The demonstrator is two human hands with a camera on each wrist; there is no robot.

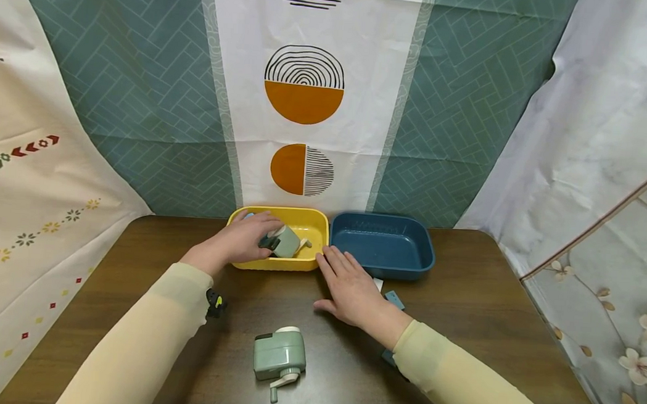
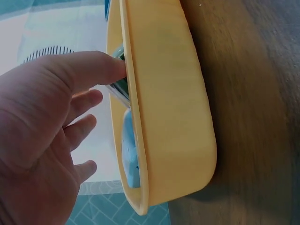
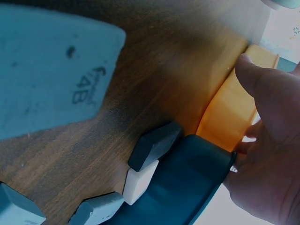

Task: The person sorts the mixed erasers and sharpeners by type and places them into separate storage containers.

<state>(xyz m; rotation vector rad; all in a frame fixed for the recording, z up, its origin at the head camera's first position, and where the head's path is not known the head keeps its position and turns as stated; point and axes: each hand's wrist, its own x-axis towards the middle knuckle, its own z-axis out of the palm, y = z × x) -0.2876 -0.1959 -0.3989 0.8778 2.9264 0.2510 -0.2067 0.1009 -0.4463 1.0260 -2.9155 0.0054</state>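
My left hand (image 1: 246, 234) reaches into the yellow tray (image 1: 314, 267) and grips a green pencil sharpener (image 1: 286, 243) with a cream crank. In the left wrist view the thumb presses its dark part at the tray's rim, while the other fingers are spread. A light blue object (image 2: 130, 152) lies beside it in the tray, partly hidden. My right hand (image 1: 348, 287) is spread flat, fingertips right at the corner where the yellow tray and the dark blue tray (image 1: 377, 272) meet. A second green crank sharpener (image 1: 279, 354) stands on the table between my forearms.
Several erasers lie near the dark blue tray and under my right arm: a blue one marked 4B (image 3: 56, 75), a white one (image 3: 140, 182) and a dark one (image 3: 154, 145). A patterned curtain (image 1: 141, 92) hangs behind the wooden table (image 1: 488, 335).
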